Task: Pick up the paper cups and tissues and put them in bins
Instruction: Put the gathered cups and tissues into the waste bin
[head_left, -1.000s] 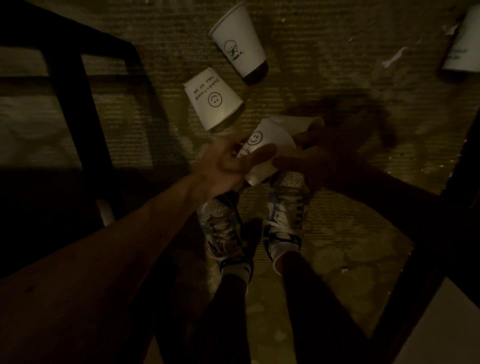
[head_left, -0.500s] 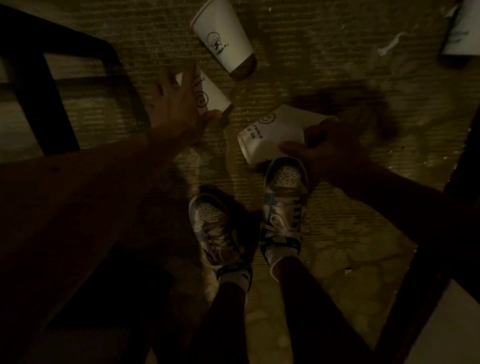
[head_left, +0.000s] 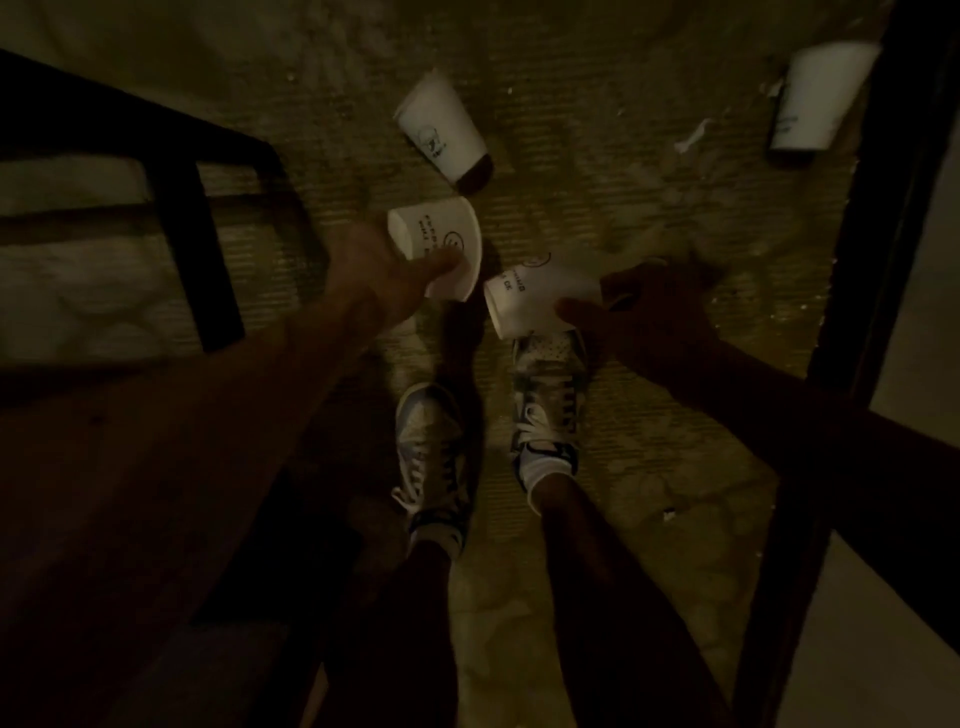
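Over the floor (head_left: 649, 218), the left hand (head_left: 371, 267) is gripping 1 cup (head_left: 436, 231), the right hand (head_left: 644, 312) a 2nd cup (head_left: 535, 296), likely gathering both for binning.

Two sneakers (head_left: 545, 410) beside dark chair frame (head_left: 200, 260)

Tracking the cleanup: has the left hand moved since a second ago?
Yes. The left hand went from the right hand toward the tall cup on the floor and grips a short cup.
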